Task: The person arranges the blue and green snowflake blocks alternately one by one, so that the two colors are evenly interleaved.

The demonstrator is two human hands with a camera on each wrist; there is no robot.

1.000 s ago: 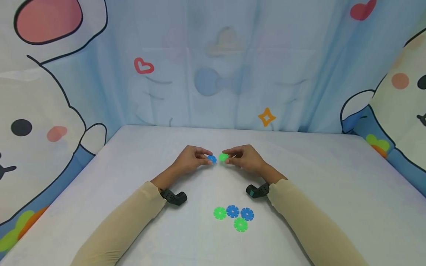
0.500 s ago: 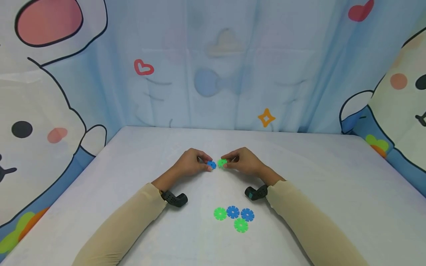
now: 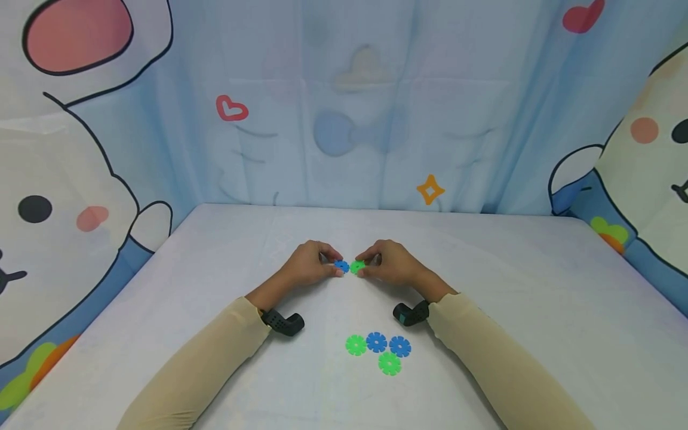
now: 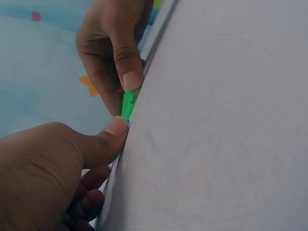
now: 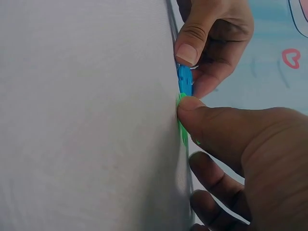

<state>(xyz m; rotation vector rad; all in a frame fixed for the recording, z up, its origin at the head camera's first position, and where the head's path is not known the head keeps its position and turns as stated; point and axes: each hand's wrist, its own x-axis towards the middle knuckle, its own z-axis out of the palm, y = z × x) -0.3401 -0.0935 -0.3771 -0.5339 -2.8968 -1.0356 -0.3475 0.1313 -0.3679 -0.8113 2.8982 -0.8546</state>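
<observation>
Left hand (image 3: 312,264) pinches blue disc (image 3: 342,266) between fingertips (image 5: 186,54); right hand (image 3: 394,263), green disc (image 3: 356,267).

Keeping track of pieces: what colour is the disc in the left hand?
Blue. The disc in the left hand shows best in the right wrist view.

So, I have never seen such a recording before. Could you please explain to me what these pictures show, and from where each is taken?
There is no machine here, only a person. The left hand pinches a small blue disc; the right hand pinches a green disc. These two discs meet, or nearly meet, at their edges; I cannot tell whether they are joined. On the white table, nearer to the person, lie two more green discs and two more blue discs.

The widest picture comes from a camera on the person's head, looking forward and down. The other two come from cameras worn on the wrists, each looking at that hand's work.
</observation>
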